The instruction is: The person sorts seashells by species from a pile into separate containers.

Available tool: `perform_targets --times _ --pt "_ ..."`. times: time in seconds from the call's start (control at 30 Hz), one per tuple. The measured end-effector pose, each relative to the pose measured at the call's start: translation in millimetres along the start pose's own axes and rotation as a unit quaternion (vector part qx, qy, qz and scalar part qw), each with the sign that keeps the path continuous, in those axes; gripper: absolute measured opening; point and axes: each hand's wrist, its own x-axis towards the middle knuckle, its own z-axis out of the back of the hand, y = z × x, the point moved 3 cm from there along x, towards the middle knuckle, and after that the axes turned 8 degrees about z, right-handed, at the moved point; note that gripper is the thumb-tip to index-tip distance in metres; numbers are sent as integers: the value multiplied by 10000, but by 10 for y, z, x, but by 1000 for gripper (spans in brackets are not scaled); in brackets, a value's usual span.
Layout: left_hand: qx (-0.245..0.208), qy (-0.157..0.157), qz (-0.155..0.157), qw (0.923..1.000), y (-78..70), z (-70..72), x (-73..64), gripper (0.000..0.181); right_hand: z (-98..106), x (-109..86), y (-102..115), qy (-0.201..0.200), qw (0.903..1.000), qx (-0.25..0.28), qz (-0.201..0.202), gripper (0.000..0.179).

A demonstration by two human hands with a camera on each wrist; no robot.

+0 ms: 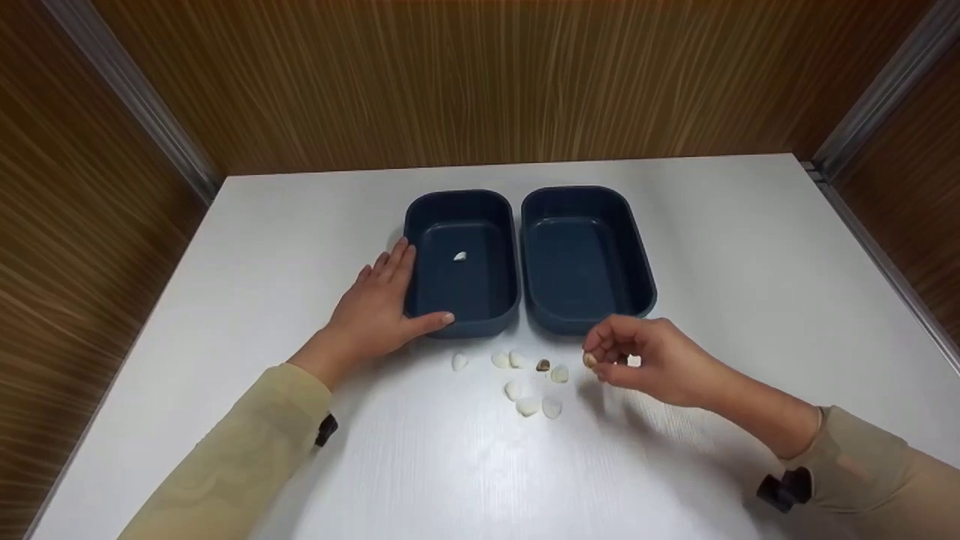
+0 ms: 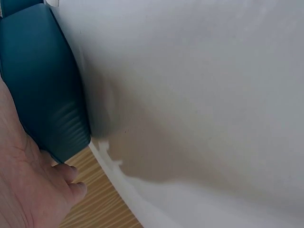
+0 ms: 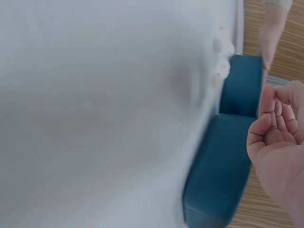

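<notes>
The right hand point(image 1: 660, 360) pinches a brownish piece point(image 1: 590, 361), probably best held lightly, while the left hand point(image 1: 375, 311) rests spread against the left bin point(image 1: 481, 328).

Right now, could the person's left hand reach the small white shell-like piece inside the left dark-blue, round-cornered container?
Probably yes: the left hand rests against that container, whose top is open, and nothing appears to cover the white piece.
</notes>
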Motion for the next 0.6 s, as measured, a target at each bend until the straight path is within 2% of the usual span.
perform_targets --times 0.3,0.4,0.6 --pt "24 1 0 10000 0 -3 4 129 119 354 185 -262 9995 37 182 23" --pt "57 -5 10 10000 1 -3 8 130 134 539 223 -340 9992 181 145 22" --pt "4 -19 -29 10000 8 0 2 129 87 956 227 -552 9977 -178 339 19"
